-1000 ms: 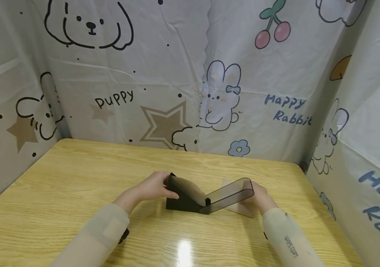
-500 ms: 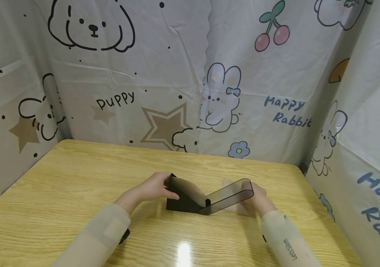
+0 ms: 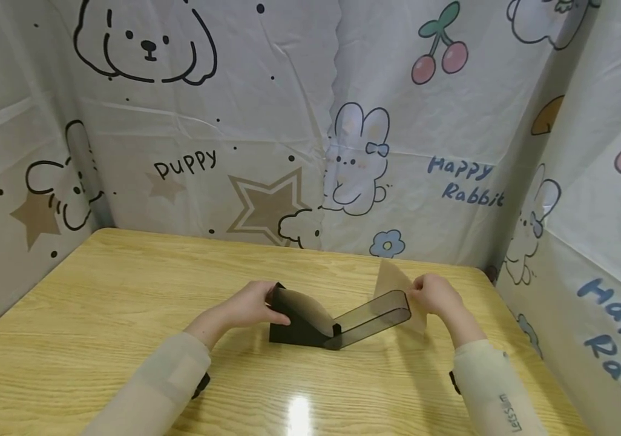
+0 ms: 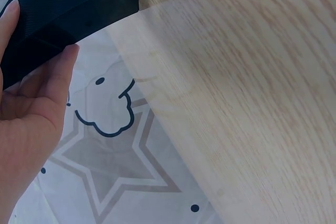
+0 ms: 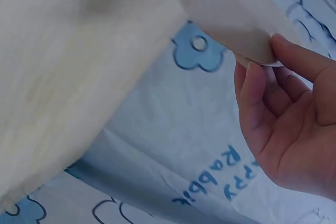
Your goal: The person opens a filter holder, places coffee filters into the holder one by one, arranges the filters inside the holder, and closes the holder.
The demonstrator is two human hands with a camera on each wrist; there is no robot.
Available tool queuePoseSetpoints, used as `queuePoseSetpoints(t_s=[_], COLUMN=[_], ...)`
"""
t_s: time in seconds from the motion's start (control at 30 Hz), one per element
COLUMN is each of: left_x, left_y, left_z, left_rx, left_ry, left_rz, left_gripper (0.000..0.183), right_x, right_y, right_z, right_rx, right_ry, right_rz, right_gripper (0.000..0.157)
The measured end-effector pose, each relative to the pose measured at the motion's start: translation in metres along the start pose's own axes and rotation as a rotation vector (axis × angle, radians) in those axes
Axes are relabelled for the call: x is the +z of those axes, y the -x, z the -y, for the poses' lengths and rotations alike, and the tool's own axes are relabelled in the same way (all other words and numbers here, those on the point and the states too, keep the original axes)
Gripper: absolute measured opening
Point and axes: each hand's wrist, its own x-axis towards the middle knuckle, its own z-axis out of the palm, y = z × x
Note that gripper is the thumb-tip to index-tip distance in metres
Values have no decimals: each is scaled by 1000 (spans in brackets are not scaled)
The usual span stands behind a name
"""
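A black filter box (image 3: pixel 296 332) stands on the table with its smoky see-through lid (image 3: pixel 367 320) swung down to the right. Tan paper coffee filters (image 3: pixel 306 307) with a rounded edge show inside it. My left hand (image 3: pixel 250 304) holds the box at its left end, thumb on the near side; the left wrist view shows the fingers along the black ridged wall (image 4: pixel 79 11). Behind the lid's far end, my right hand (image 3: pixel 437 295) pinches a tan coffee filter (image 3: pixel 392 280), raised and tilted upright. Thumb and fingers grip its edge in the right wrist view, where the filter (image 5: pixel 231 11) looks folded.
The wood-grain table (image 3: pixel 125 290) runs back to a white printed curtain (image 3: pixel 267 121) that rises behind it and along both sides. A bright light reflection (image 3: pixel 299 415) lies on the table in front of the box.
My right hand has moved up and to the right from behind the lid, lifting the coffee filter from near the tabletop to a steeper angle. My left hand and the box stay put.
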Motion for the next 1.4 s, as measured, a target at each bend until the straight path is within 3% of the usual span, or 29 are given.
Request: queuePoseSetpoints(t_s=[0.27, 0.73, 1.07, 1.4], left_x=[0, 0, 0, 0], left_y=[0, 0, 0, 0], left_z=[1, 1, 1, 1], left_rx=[1, 9, 16, 16], left_ry=[9, -8, 6, -3], left_rz=[3, 0, 8, 2], left_gripper=[24, 24, 24, 24], right_x=[-36, -61, -61, -43], right_y=[10, 29, 39, 39], right_z=[13, 54, 79, 100], right_rx=[-74, -189, -233, -297], right_ry=[-109, -101, -150, -181], right_rz=[-130, -228, -237, -165], right_gripper=[20, 18, 16, 12])
